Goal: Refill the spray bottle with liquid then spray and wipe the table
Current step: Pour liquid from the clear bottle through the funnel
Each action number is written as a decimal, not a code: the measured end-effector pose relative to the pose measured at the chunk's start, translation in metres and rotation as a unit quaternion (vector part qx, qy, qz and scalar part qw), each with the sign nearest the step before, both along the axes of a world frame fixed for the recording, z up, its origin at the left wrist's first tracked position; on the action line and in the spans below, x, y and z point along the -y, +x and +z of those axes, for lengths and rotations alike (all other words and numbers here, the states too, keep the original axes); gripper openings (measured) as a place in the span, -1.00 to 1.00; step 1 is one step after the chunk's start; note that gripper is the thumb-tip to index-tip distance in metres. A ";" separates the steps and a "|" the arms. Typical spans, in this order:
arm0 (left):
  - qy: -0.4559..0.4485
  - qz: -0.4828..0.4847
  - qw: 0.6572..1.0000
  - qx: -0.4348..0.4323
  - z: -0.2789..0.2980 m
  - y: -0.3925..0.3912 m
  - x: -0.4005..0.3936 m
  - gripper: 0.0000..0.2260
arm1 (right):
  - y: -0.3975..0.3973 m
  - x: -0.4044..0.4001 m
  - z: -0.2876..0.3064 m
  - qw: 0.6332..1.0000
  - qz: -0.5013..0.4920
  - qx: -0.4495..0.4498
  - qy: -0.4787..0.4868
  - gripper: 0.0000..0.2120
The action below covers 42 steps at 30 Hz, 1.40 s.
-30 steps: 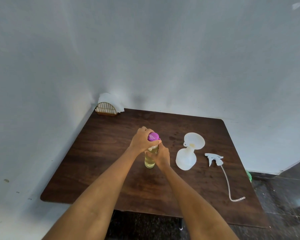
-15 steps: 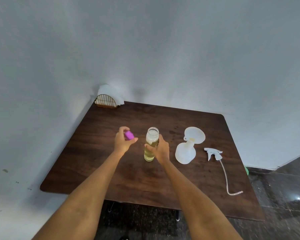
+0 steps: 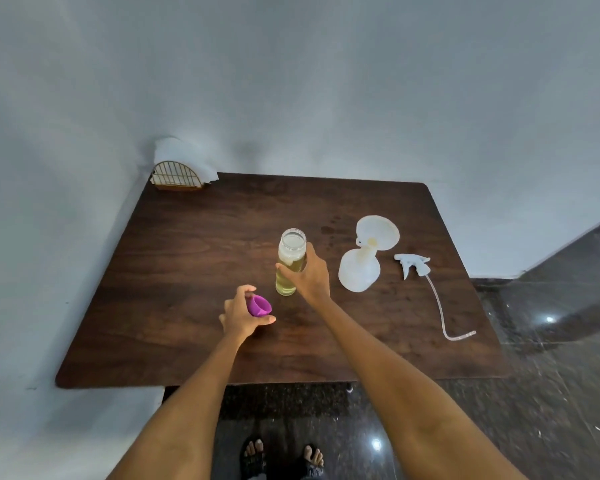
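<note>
Wooden table | left grip pinching purple cap | right grip wrapped around uncapped bottle

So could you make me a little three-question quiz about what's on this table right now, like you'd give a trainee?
1. True or false: the purple cap sits screwed on the refill bottle.
2. Which hand grips the refill bottle? A) left hand B) right hand C) neither
3. Fill in: the spray head with its tube lies on the table, to the right of the white ______ that has a funnel in its neck.

Key: 1. False, the left hand holds the cap and the bottle's mouth is open. 2. B. 3. spray bottle.
</note>
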<state>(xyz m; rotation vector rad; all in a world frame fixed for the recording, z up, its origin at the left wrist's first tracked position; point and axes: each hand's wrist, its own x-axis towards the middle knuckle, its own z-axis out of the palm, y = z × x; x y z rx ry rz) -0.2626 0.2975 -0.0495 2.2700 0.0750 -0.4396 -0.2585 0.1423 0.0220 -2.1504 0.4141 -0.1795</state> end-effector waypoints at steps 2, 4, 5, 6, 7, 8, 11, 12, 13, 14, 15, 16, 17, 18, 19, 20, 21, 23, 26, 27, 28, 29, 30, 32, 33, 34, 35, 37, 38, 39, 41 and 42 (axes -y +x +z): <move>0.006 -0.010 1.000 -0.003 -0.008 -0.002 0.003 -0.28 | -0.002 0.002 -0.001 1.000 -0.008 0.007 -0.001 -0.45; 0.032 -0.026 0.999 0.002 -0.016 -0.005 0.005 -0.26 | -0.005 0.005 -0.001 1.000 -0.014 0.008 -0.002 -0.46; 0.047 -0.031 0.998 0.007 -0.019 -0.007 0.004 -0.26 | -0.007 0.007 -0.002 1.000 -0.013 0.006 -0.003 -0.48; 0.057 -0.034 0.998 0.012 -0.020 -0.008 0.005 -0.26 | -0.011 0.010 -0.002 1.000 -0.013 0.006 -0.005 -0.49; 0.063 -0.037 0.997 0.016 -0.019 -0.009 0.006 -0.26 | -0.015 0.012 -0.003 1.000 -0.012 0.007 -0.007 -0.50; 0.068 -0.043 0.997 0.017 -0.018 -0.009 0.007 -0.26 | -0.019 0.015 -0.003 1.000 -0.013 0.010 -0.009 -0.50; 0.083 -0.061 0.995 0.007 -0.011 -0.008 0.012 -0.24 | -0.032 0.026 -0.003 0.999 -0.022 0.017 -0.017 -0.52; 0.092 -0.065 0.994 0.000 -0.009 -0.008 0.014 -0.23 | -0.037 0.030 -0.004 0.999 -0.027 0.020 -0.018 -0.53; 0.105 -0.069 0.992 -0.006 -0.006 -0.008 0.017 -0.23 | -0.043 0.033 -0.004 0.999 -0.033 0.026 -0.018 -0.55; 0.126 -0.072 0.989 -0.012 -0.002 -0.009 0.020 -0.22 | -0.048 0.037 -0.005 0.999 -0.040 0.031 -0.017 -0.55; 0.149 -0.074 0.986 -0.019 0.000 -0.010 0.022 -0.20 | -0.054 0.041 -0.007 0.998 -0.046 0.034 -0.017 -0.55; 0.171 -0.075 0.982 -0.025 0.004 -0.012 0.026 -0.18 | -0.059 0.045 -0.007 0.998 -0.050 0.037 -0.018 -0.54; 0.191 -0.076 0.978 -0.031 0.007 -0.015 0.029 -0.16 | -0.065 0.050 -0.008 0.998 -0.052 0.039 -0.020 -0.53; 0.210 -0.076 0.974 -0.037 0.010 -0.017 0.033 -0.14 | -0.070 0.056 -0.009 0.998 -0.051 0.041 -0.020 -0.52; 0.226 -0.075 0.970 -0.045 0.014 -0.019 0.036 -0.12 | -0.075 0.063 -0.010 0.998 -0.049 0.043 -0.019 -0.51; 0.237 -0.072 0.967 -0.056 0.017 -0.020 0.038 -0.10 | -0.080 0.070 -0.010 0.998 -0.048 0.046 -0.015 -0.50; 0.243 -0.066 0.966 -0.061 0.021 -0.021 0.043 -0.09 | -0.084 0.079 -0.008 0.997 -0.049 0.051 -0.010 -0.48; 0.255 -0.052 0.963 -0.063 0.032 -0.024 0.054 -0.10 | -0.092 0.098 -0.003 0.997 -0.052 0.058 -0.002 -0.45; 0.233 -0.019 0.972 -0.027 0.049 -0.026 0.072 -0.21 | -0.101 0.127 0.005 0.996 -0.056 0.066 0.003 -0.46; 0.214 -0.006 0.977 -0.001 0.054 -0.027 0.079 -0.28 | -0.103 0.136 0.007 0.996 -0.055 0.073 0.004 -0.48; 0.192 0.005 0.981 0.025 0.058 -0.027 0.086 -0.34 | -0.104 0.144 0.009 0.995 -0.053 0.080 0.008 -0.49; 0.167 0.013 0.985 0.050 0.061 -0.027 0.093 -0.41 | -0.105 0.152 0.013 0.995 -0.051 0.089 0.009 -0.49; 0.136 0.021 0.988 0.068 0.062 -0.025 0.099 -0.47 | -0.105 0.159 0.015 0.994 -0.051 0.097 0.011 -0.49; 0.045 0.050 0.995 0.071 0.067 -0.024 0.114 -0.61 | -0.103 0.171 0.024 0.992 -0.050 0.110 0.019 -0.51; -0.015 0.077 0.995 0.060 0.071 -0.024 0.121 -0.69 | -0.100 0.176 0.029 0.992 -0.049 0.117 0.023 -0.52; -0.076 0.101 0.991 0.043 0.077 -0.024 0.128 -0.74 | -0.097 0.181 0.034 0.991 -0.045 0.124 0.026 -0.52; -0.130 0.117 0.984 0.025 0.082 -0.024 0.136 -0.75 | -0.094 0.185 0.039 0.990 -0.042 0.131 0.026 -0.53; -0.199 0.130 0.971 -0.002 0.094 -0.019 0.151 -0.73 | -0.083 0.193 0.048 0.989 -0.033 0.145 0.019 -0.54; -0.221 0.131 0.966 -0.010 0.099 -0.014 0.157 -0.72 | -0.076 0.198 0.052 0.989 -0.028 0.144 0.016 -0.54; -0.238 0.130 0.962 -0.016 0.104 -0.009 0.163 -0.72 | -0.071 0.202 0.056 0.990 -0.021 0.138 0.010 -0.53; -0.260 0.122 0.958 -0.013 0.109 0.002 0.173 -0.71 | -0.063 0.212 0.063 0.992 -0.007 0.125 -0.014 -0.50; -0.265 0.116 0.957 -0.008 0.110 0.007 0.177 -0.70 | -0.060 0.216 0.065 0.992 -0.004 0.121 -0.024 -0.50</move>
